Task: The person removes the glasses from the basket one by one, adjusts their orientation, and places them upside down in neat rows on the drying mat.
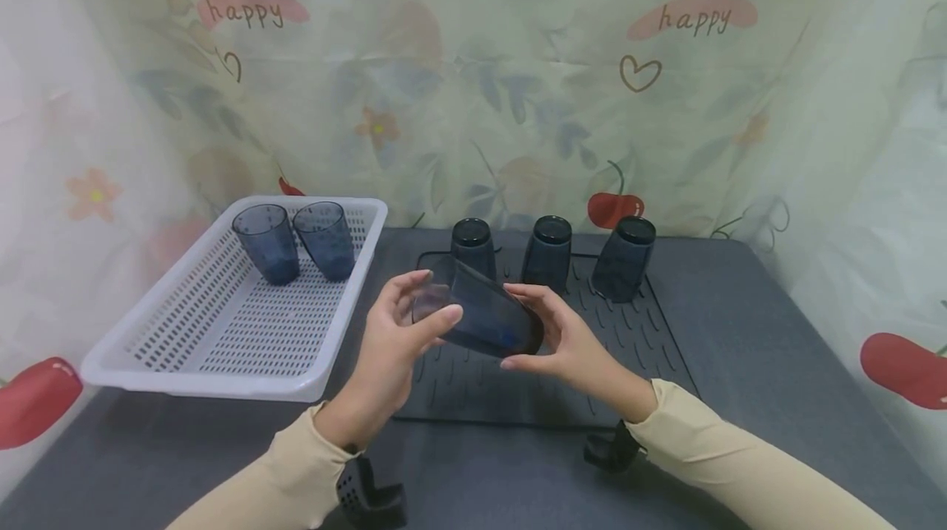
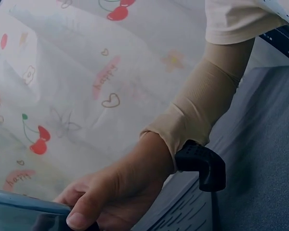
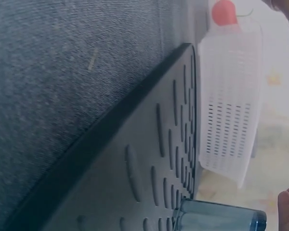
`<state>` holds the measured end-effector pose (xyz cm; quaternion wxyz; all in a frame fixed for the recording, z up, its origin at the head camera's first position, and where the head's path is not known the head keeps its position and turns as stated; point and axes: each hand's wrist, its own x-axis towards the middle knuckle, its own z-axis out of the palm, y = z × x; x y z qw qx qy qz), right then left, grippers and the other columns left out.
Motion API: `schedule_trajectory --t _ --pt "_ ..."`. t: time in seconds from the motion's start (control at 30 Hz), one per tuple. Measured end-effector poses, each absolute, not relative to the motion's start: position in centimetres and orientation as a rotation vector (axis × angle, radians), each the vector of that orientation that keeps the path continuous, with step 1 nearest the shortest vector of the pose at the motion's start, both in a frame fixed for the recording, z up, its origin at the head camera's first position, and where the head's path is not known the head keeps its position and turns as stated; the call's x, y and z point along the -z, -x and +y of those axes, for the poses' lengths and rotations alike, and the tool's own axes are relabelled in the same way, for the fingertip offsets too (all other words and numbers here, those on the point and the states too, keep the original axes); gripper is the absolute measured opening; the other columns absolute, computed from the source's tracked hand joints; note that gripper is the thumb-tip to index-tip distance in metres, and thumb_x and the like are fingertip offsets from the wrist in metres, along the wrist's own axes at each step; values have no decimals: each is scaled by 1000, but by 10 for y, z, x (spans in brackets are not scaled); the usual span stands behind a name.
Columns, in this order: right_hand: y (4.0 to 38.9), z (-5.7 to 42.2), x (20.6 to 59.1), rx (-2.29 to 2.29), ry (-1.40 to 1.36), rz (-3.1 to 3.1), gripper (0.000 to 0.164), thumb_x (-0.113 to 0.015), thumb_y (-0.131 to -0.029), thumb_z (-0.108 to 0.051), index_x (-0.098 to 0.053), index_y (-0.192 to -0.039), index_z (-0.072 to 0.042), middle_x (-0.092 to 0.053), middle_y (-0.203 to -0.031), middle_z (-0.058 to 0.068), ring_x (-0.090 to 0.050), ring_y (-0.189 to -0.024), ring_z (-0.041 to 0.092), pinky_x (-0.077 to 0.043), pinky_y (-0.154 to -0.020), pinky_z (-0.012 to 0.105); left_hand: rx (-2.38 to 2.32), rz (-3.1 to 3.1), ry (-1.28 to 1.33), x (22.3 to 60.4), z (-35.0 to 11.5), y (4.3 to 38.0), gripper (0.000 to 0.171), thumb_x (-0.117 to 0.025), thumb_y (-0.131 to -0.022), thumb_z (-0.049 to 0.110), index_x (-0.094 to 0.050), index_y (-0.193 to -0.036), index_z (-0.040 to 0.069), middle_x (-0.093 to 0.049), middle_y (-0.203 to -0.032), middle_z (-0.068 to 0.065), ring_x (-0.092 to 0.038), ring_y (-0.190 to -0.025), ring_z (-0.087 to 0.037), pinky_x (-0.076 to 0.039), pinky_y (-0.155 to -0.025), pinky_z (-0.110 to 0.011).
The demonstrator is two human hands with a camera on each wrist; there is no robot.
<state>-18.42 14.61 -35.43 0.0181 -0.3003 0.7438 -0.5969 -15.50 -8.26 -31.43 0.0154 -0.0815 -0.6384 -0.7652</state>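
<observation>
Both hands hold a dark blue, see-through drinking glass (image 1: 491, 312), tilted on its side over the drying mat (image 1: 510, 390). My left hand (image 1: 403, 324) grips its open end at the left, thumb across the near side. At the right, the base sits between the thumb and fingers of my right hand (image 1: 558, 333). The left wrist view shows the right hand (image 2: 120, 192) with its thumb against the glass (image 2: 24, 211). Behind the held glass, three more glasses stand upside down on the mat: a left one (image 1: 473, 241), a middle one (image 1: 547, 255) and a right one (image 1: 624, 259).
A white slotted plastic basket (image 1: 314, 386) stands on the left of the grey table (image 1: 747, 333). Inside, two blue glasses lean at its back, one left (image 1: 268, 246) and one right (image 1: 325, 242). A printed curtain (image 1: 473, 103) hangs behind the table and at both sides.
</observation>
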Motion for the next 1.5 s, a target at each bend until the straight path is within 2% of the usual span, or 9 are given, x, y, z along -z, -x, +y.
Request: schedule_trajectory --t 0.2,0.47,0.63,0.93,1.07,1.17,1.33,1.5 --pt "180 148 358 1836 880 2331 80 -83 -75 -8 -40 -142 -18 -48 -137 7 -52 -120 17 -49 -95 22 2390 -1991 267 319 -80 155 60 -67 -84 5 -40 -138 4 -51 -131 -18 -60 -97 -17 -52 -75 -31" --pt "172 153 360 1804 845 2381 77 -84 -74 -9 -42 -138 -17 -52 -132 10 -57 -112 22 -55 -84 27 2438 -2031 280 323 -79 154 60 -67 -84 5 -40 -137 5 -52 -130 -18 -58 -101 -19 -52 -77 -33" --pt "170 157 360 1803 838 2390 77 -85 -72 -9 -44 -137 -17 -53 -132 10 -58 -109 20 -58 -78 30 2500 -2055 317 324 -82 154 60 -66 -85 5 -38 -138 4 -47 -136 -18 -56 -107 -21 -52 -81 -34" --pt "164 170 359 1784 871 2416 74 -85 -72 -9 -48 -136 -17 -50 -135 4 -55 -116 11 -54 -87 24 2477 -2319 479 326 -96 157 66 -73 -83 14 -35 -135 4 -45 -138 -19 -52 -119 -28 -53 -88 -39" --pt "161 178 353 1803 918 2395 71 -83 -73 -5 -50 -135 -12 -50 -136 7 -55 -116 12 -53 -88 24 2408 -2454 585 327 -102 159 65 -76 -81 17 -35 -130 6 -44 -138 -20 -47 -126 -34 -50 -90 -40" --pt "159 183 347 1837 942 2369 68 -82 -73 0 -51 -133 -8 -51 -133 10 -56 -111 13 -56 -82 27 2348 -2531 703 330 -105 161 65 -77 -81 20 -34 -128 6 -45 -136 -20 -43 -129 -36 -48 -94 -42" --pt "157 188 338 1875 978 2361 67 -80 -72 6 -50 -130 -5 -52 -131 8 -58 -109 12 -58 -76 28 2255 -2592 902 338 -105 164 64 -78 -81 20 -37 -127 5 -54 -128 -16 -53 -120 -29 -48 -91 -39" --pt "158 190 335 1944 1048 2349 65 -76 -72 12 -49 -131 1 -55 -128 3 -59 -105 13 -57 -78 27 2222 -2631 941 343 -100 166 61 -78 -80 20 -40 -126 8 -56 -127 -12 -57 -115 -24 -50 -89 -39"
